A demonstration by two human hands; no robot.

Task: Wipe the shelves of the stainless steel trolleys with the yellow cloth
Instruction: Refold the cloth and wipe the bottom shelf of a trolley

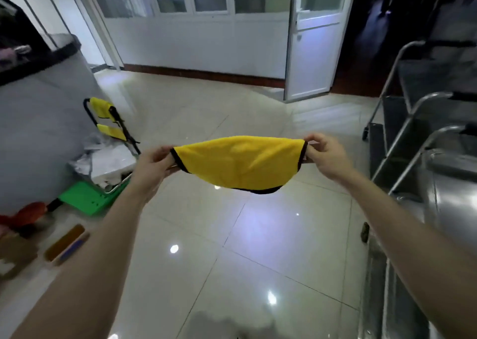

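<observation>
One cloth (240,164) held stretched above floor (232,248), long axis left to right, lower edge sagging. Ends pinched: left grip (154,163) and right grip (324,155) curled round corners. Three trolleys (413,122) seen at right, untouched.

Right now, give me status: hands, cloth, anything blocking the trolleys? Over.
Hands: left hand and right hand each pinch an end of the yellow cloth. It hangs stretched above the floor, touching no shelf. On the right, trolleys, nothing in between.
</observation>
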